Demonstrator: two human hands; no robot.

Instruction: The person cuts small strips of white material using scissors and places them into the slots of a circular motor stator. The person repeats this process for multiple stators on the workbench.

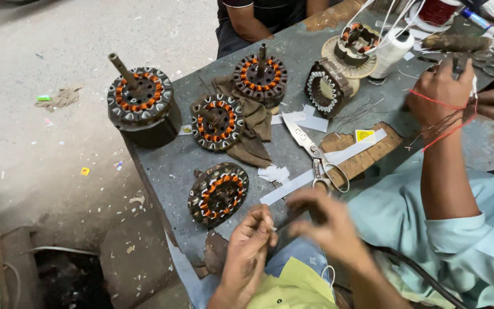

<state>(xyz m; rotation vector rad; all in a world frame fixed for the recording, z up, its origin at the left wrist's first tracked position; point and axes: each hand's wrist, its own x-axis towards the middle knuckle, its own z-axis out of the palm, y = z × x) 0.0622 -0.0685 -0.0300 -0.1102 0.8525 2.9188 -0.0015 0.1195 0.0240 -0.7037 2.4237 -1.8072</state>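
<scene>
My left hand [251, 237] is at the table's near edge, its fingertips pinched on a small white sliver [271, 228]. My right hand [322, 218] is just to its right, blurred by motion, with fingers spread and nothing visible in it. A wound stator [218, 193] with copper coils lies just beyond my left hand. Scissors [316, 158] and a long white paper strip [293, 186] lie just past my right hand.
Three more wound stators [140, 94] [218, 121] [260, 77] and an unwound core [326, 87] stand on the grey table [167, 166], with a brown cloth [254, 134] and a white thread spool [391, 50]. A co-worker's hand [438, 91] on the right holds red wire. Another person sits at the far edge.
</scene>
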